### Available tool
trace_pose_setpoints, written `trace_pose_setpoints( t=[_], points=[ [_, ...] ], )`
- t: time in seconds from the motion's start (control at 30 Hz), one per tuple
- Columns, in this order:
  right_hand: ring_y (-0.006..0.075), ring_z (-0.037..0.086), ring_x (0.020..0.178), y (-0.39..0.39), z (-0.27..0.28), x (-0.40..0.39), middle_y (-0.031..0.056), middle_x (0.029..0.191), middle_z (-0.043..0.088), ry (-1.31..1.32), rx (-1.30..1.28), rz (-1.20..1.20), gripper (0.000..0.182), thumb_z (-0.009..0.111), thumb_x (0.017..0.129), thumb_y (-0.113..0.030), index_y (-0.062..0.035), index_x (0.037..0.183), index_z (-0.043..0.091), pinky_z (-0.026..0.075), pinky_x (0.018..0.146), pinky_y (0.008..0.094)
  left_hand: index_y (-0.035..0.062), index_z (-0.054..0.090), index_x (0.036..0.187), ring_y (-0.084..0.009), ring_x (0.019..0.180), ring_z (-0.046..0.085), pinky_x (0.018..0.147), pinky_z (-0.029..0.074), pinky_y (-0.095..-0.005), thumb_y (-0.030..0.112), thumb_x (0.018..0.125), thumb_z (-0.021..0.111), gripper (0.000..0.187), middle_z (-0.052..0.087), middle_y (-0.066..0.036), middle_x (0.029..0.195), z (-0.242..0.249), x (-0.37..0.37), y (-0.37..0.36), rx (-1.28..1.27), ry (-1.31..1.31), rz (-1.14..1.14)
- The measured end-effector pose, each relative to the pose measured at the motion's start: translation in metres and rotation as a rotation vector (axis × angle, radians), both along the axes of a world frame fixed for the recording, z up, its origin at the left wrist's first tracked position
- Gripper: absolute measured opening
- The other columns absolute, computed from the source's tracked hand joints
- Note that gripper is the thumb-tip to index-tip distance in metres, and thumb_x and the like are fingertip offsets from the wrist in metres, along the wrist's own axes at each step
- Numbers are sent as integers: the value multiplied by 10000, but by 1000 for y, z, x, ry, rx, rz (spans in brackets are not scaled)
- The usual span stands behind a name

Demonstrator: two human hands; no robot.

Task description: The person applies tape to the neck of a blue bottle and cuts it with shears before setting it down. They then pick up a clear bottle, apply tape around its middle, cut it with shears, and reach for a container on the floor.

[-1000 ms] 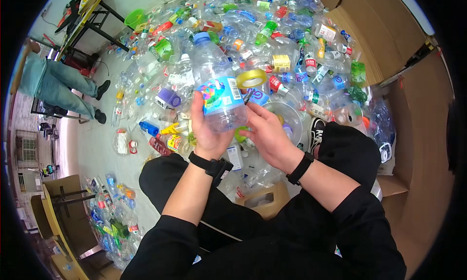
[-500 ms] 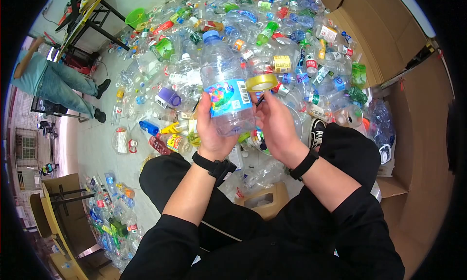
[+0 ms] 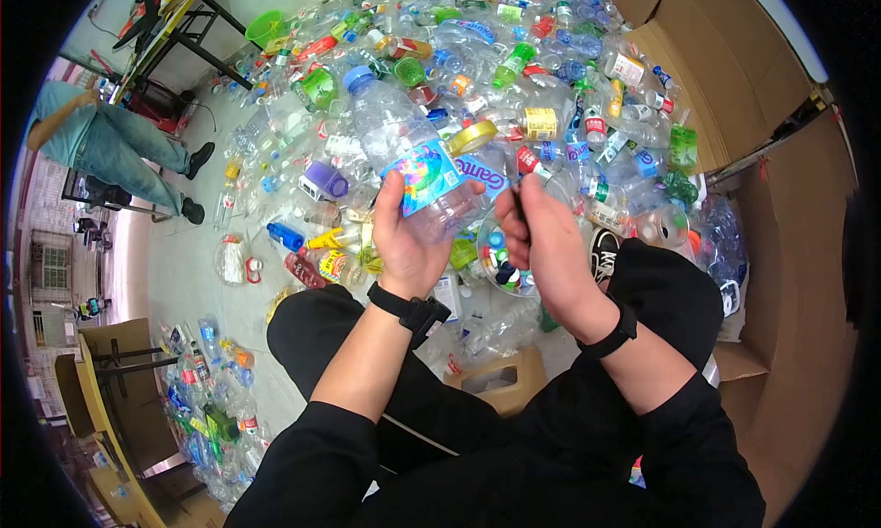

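My left hand grips a large clear plastic bottle near its base. The bottle leans up and to the left, its blue cap still on and its blue, colourful label facing me. To the right, my right hand is closed on a slim dark tool, mostly hidden by the fingers; its kind I cannot make out. That hand is apart from the bottle. Beyond the bottle lies a yellow ring, like a roll of tape. Below and between the hands sits a clear tub holding loose caps.
A wide heap of plastic bottles covers the floor ahead. Large cardboard boxes stand on the right. A beige jug rests between my legs. Another person stands at left beside a table, near a green basket.
My right hand has drawn away from the bottle to the right with the dark tool. The bottle now tilts further left, and more of the cap tub shows.
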State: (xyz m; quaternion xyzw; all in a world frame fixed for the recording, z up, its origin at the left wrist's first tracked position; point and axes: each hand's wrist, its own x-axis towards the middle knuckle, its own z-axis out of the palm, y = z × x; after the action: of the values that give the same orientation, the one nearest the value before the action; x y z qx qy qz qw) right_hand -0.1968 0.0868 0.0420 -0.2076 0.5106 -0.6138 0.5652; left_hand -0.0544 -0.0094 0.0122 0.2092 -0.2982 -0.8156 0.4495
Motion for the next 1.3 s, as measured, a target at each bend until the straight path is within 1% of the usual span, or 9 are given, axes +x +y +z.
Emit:
trace_pose_setpoints(
  t=[0.17, 0.23, 0.33, 0.53, 0.63, 0.77, 0.9, 0.97, 1.3],
  points=[
    [87, 462, 683, -2, -10, -5, -32, 728, 501, 277, -33, 158, 560, 397, 1116, -490, -49, 850, 617, 383, 632, 276, 45, 503, 1453, -342, 1111, 675, 947, 525, -470, 587, 970, 554, 728, 644, -149, 1353, 5, -6, 3, -55, -79, 34],
    [98, 474, 702, -3, -6, -8, -23, 733, 512, 313, -19, 159, 564, 400, 1115, -489, -45, 841, 615, 392, 649, 289, 11, 551, 1417, -293, 1152, 677, 987, 532, -439, 558, 970, 575, 707, 568, -208, 1478, 5, -9, 0, -150, 16, -23],
    [112, 488, 719, -4, -3, -10, -9, 739, 526, 359, 6, 176, 569, 403, 1113, -487, -41, 830, 613, 403, 666, 303, -1, 513, 1464, -267, 1175, 661, 1012, 518, -419, 558, 959, 584, 756, 456, -192, 1592, 5, -8, 0, -172, 25, -45],
    [127, 495, 713, -4, -8, -10, 5, 729, 527, 427, -39, 192, 575, 390, 1116, -483, -37, 826, 611, 412, 669, 314, 35, 404, 1545, -320, 1199, 630, 994, 518, -459, 629, 917, 618, 890, 489, -191, 1556, 2, -8, -1, -230, -60, -41],
    [132, 507, 720, -5, -6, -10, 15, 732, 540, 447, -29, 181, 577, 385, 1118, -477, -34, 825, 610, 422, 678, 322, -11, 498, 1467, -247, 1218, 638, 1052, 491, -408, 559, 951, 628, 779, 528, -178, 1528, 5, -9, 2, -203, -57, -27],
    [63, 410, 657, -5, -4, -11, -48, 713, 475, 486, -61, 183, 535, 383, 1131, -457, -59, 835, 586, 342, 595, 253, -22, 503, 1455, -240, 1198, 644, 1044, 492, -408, 554, 944, 645, 784, 547, -182, 1507, 5, -8, 1, -199, -54, -36],
    [59, 399, 638, -6, -5, -13, -52, 709, 468, 443, -77, 188, 528, 388, 1127, -462, -69, 832, 582, 330, 578, 250, -8, 506, 1446, -249, 1179, 649, 1040, 494, -408, 544, 939, 663, 766, 598, -167, 1423, 6, -4, 1, -182, -47, -86],
    [140, 513, 718, -7, -1, -14, 28, 724, 551, 408, -6, 191, 589, 390, 1115, -472, -17, 810, 609, 424, 681, 334, 0, 503, 1444, -253, 1175, 650, 1041, 495, -408, 535, 936, 673, 757, 615, -160, 1389, 7, -2, 1, -168, -42, -114],
    [148, 519, 717, -8, 5, -17, 30, 722, 556, 480, -30, 181, 587, 405, 1112, -460, -4, 799, 602, 427, 683, 342, 29, 387, 1480, -274, 1208, 626, 1068, 480, -412, 430, 902, 742, 788, 576, -171, 1385, -8, -1, 1, -172, -99, -8]
  ],
)
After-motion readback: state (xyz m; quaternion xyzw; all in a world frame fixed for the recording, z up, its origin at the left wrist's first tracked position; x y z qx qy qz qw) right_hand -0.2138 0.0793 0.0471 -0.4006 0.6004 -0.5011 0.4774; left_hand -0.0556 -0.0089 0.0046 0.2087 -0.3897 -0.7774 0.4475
